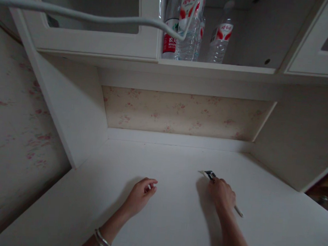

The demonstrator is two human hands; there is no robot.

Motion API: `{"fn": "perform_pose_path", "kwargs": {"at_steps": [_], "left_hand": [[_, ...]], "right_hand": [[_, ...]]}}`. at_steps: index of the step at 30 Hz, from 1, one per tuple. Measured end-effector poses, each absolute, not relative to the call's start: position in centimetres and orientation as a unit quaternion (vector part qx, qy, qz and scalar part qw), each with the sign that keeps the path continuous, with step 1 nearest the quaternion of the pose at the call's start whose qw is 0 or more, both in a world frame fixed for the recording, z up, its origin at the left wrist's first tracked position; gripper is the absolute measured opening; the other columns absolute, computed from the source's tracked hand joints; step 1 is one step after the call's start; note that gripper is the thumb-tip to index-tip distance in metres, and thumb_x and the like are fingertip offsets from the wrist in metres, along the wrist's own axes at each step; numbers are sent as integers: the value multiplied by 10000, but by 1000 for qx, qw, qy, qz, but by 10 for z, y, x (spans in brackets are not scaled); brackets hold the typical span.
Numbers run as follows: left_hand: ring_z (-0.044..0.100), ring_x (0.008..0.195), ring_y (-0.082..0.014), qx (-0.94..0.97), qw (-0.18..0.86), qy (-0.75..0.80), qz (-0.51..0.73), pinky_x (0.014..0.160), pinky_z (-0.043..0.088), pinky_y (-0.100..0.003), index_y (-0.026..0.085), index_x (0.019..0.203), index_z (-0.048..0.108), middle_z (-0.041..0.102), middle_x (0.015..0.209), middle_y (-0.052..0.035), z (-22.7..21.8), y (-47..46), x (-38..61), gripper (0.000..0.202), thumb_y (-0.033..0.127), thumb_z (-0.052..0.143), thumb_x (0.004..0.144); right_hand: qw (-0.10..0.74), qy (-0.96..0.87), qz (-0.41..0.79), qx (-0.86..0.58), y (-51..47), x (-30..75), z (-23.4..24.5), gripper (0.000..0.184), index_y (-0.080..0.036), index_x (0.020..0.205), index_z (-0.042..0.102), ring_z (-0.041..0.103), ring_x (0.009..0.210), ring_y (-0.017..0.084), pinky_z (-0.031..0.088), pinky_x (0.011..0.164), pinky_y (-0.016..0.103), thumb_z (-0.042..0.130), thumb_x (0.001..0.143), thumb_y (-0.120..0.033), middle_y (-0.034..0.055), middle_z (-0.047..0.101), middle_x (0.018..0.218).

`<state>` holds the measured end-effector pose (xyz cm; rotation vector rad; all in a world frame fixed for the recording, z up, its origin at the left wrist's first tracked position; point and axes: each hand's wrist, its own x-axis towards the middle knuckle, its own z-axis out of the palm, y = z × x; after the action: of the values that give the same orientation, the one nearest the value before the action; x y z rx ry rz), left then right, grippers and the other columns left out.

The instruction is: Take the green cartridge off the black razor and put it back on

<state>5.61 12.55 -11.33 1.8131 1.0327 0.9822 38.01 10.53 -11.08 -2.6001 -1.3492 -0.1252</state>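
My right hand (223,194) is closed around a brush (210,174) at the right of the white desktop (174,221). The brush has a dark band near its head and a pale tip pointing left, close to the desk surface. Its pale handle end sticks out below my palm, and my hand covers the middle. My left hand (142,192) hovers over the desktop left of centre, with nothing in it. Its fingers are loosely curled, and a gap shows between thumb and forefinger. Silver bangles circle the left wrist.
Above the desk hangs a white cabinet (102,43) with several plastic bottles (220,37) in its middle compartment. A pale cable (103,19) crosses in front of it. White side panels (72,109) stand left and right, and floral wallpaper (178,112) shows at the back.
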Motion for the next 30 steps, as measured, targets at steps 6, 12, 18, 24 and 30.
{"fn": "perform_pose_path", "kwargs": {"at_steps": [6, 12, 18, 24, 30], "left_hand": [[513, 663, -138, 722, 405, 417, 375, 607, 397, -240, 170, 1020, 643, 595, 852, -43, -115, 126, 56, 300, 362, 544, 812], [543, 707, -154, 738, 399, 414, 353, 662, 416, -255, 178, 992, 660, 619, 843, -42, -119, 127, 56, 274, 347, 532, 819], [562, 740, -169, 760, 390, 410, 321, 687, 420, -267, 182, 939, 678, 634, 813, -40, -121, 123, 59, 245, 329, 523, 820], [514, 637, -121, 762, 404, 397, 316, 587, 404, -224, 188, 1080, 594, 576, 904, -29, -123, 118, 62, 347, 182, 533, 738], [545, 797, -177, 853, 276, 372, 241, 697, 395, -250, 207, 797, 613, 603, 830, -21, -117, 111, 58, 296, 54, 446, 607]], "right_hand": [[81, -459, -23, -884, 100, 378, -107, 295, -202, 1009, 658, 560, 982, 296, 412, 756, 401, 411, 848, -216, 119, 624, 1037], [88, -451, -25, -888, 99, 377, -105, 293, -183, 1046, 635, 545, 980, 307, 412, 756, 412, 445, 838, -262, 127, 603, 1061], [213, -517, -98, -823, 107, 353, -100, 296, -157, 1075, 613, 560, 935, 290, 405, 790, 388, 457, 847, -264, 120, 618, 1012], [307, -743, 150, -575, 93, 264, -104, 256, -197, 983, 646, 606, 659, 190, 420, 617, 254, 430, 863, -266, 37, 666, 764], [233, -824, 208, -474, 70, 216, -112, 376, -260, 1009, 628, 633, 777, 184, 417, 684, 224, 456, 709, -112, -2, 685, 889]]}}
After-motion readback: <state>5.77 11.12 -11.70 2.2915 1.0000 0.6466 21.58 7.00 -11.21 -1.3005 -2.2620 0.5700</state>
